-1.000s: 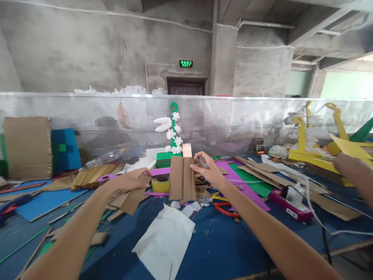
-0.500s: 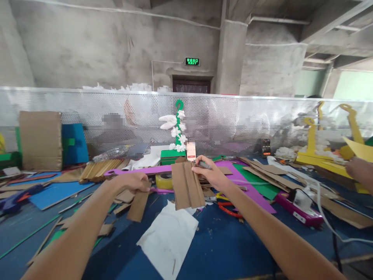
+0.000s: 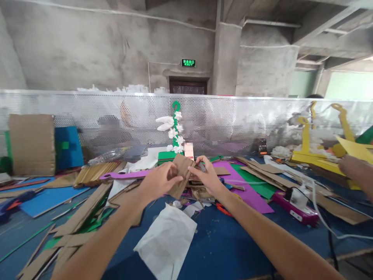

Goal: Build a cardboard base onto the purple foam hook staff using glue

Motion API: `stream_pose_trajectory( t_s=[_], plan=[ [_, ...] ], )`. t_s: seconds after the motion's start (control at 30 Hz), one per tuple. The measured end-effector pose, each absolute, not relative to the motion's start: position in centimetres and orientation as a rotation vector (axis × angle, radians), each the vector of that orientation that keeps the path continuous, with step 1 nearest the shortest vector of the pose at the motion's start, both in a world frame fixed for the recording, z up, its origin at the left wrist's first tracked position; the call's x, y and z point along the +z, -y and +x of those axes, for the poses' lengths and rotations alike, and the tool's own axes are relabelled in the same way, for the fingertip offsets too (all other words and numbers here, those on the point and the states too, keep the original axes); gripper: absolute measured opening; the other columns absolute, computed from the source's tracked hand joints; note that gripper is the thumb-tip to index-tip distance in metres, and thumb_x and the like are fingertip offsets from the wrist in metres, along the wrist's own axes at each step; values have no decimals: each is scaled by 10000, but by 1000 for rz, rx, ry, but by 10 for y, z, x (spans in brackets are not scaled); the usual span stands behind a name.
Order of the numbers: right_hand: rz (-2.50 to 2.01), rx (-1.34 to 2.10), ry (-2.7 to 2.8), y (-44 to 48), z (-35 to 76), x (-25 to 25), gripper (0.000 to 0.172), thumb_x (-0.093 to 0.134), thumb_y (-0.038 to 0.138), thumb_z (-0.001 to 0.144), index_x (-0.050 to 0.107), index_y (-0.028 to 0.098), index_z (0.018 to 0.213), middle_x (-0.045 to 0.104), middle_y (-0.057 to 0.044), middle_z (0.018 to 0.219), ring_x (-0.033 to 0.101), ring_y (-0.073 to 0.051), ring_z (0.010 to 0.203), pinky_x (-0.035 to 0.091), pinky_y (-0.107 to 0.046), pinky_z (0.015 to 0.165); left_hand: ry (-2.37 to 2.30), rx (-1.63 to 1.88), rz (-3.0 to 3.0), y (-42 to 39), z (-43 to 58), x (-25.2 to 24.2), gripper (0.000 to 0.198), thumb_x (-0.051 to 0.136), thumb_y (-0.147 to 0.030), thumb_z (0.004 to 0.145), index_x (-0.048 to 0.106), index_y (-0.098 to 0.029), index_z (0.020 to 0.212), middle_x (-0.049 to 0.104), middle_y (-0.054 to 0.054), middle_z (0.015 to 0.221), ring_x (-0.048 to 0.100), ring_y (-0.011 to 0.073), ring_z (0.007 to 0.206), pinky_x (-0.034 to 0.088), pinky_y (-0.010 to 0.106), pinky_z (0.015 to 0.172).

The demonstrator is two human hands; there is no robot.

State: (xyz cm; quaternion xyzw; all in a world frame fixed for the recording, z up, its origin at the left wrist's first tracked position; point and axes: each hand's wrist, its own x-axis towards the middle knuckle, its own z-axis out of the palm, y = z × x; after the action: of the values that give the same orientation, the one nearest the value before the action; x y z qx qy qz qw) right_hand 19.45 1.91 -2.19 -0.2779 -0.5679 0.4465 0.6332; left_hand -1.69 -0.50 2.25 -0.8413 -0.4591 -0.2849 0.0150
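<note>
Both my hands meet over the middle of the blue table (image 3: 233, 249) on a folded piece of brown corrugated cardboard (image 3: 181, 167). My left hand (image 3: 159, 181) grips its lower left side with fingers curled. My right hand (image 3: 204, 177) pinches its right edge and also holds a dark pen (image 3: 201, 166) between thumb and fingers. A crumpled white paper sheet (image 3: 167, 243) lies just in front of my hands. Behind the cardboard stands a green stand with white flowers (image 3: 174, 134).
Brown cardboard strips (image 3: 78, 217) lie at left, purple and green sheets (image 3: 247, 186) at right with a magenta tool (image 3: 293, 206) and white cable. A perforated metal screen (image 3: 233, 120) runs across the back. Another person's hand (image 3: 354, 171) holds yellow card at far right.
My left hand let go of the cardboard strip at left and moved right onto the folded cardboard. The cardboard tilted from upright to slanting between both hands.
</note>
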Motion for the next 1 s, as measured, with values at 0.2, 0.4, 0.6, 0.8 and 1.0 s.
stream_pose_trajectory(
  t_s=[0.2,0.4,0.6,0.8,1.0],
  plan=[
    [-607,967,1291,-22,189,-29,499,864,394,699,423,262,894,506,73,789,561,-117,654,649,-320,620,1576,-847,-2431,10,7,4,385,654,-509,846,509,-209,1039,671,113,1085,671,316,965,481,399,772],
    [-555,993,1304,-21,187,-28,474,853,400,715,430,253,873,520,68,800,607,-118,668,638,-302,620,1658,-984,-2609,-3,-10,10,322,642,-402,846,571,-198,1086,728,112,989,704,337,936,504,417,792],
    [-603,901,1434,-23,194,-26,365,735,375,812,394,262,874,584,56,774,622,-148,648,585,-317,630,1586,-1325,-3172,-26,-42,24,460,736,-541,731,690,-174,1004,762,95,956,707,309,938,544,402,823],
    [-835,349,1947,-22,196,-32,174,642,235,849,482,242,917,642,10,824,617,-182,731,474,-317,724,2117,-1139,-2734,-36,-109,48,476,765,-520,595,647,-190,916,720,53,841,669,246,773,509,307,628],
    [-853,207,2069,-16,194,-27,101,601,242,898,513,240,948,635,14,816,611,-174,738,427,-276,704,2698,-246,-2582,-29,-154,31,429,798,-405,468,527,-231,752,570,-32,552,617,217,602,502,310,584]
  ],
)
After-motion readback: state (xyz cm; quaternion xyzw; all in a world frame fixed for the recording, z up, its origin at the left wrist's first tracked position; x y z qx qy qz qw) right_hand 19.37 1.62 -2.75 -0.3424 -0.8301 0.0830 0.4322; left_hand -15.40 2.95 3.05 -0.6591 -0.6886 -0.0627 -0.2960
